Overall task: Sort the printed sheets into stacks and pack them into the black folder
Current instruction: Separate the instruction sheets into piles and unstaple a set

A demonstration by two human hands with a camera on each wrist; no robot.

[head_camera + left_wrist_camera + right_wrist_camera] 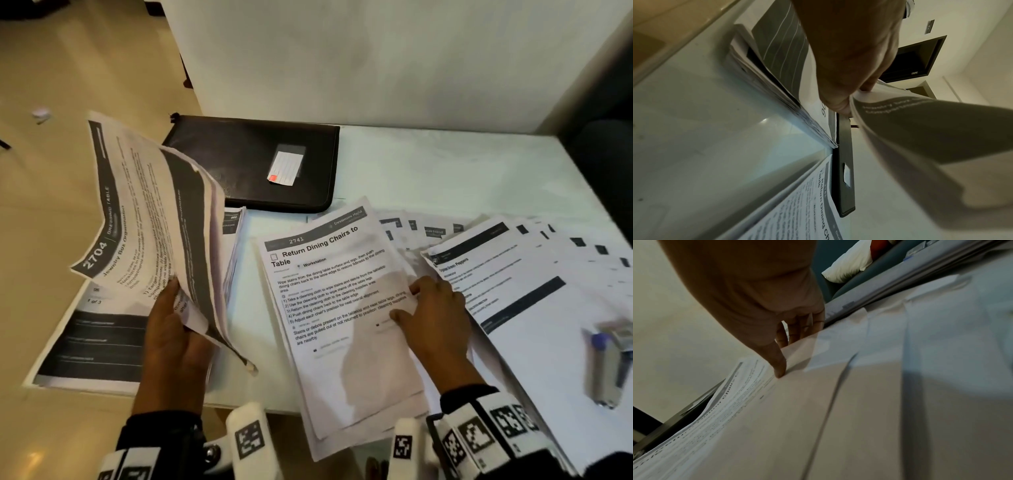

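My left hand [173, 308] grips a lifted bundle of printed sheets [144, 212] by its lower edge, above the table's left end; its top page reads "2704". In the left wrist view the left hand [853, 99] pinches the bundle [920, 126]. My right hand [414, 301] lies on the middle stack [342, 308], headed "Return Dining Chairs to Table". Its thumb presses on top and its fingers [801, 327] tuck behind the sheet's right edge. The black folder [253, 164] lies closed and flat at the back of the table.
Another stack [92, 342] lies under the lifted bundle at the table's left edge. Several sheets [531, 274] are fanned out across the right side, with a stapler-like object [609, 363] on them. A wall stands behind the table; floor lies to the left.
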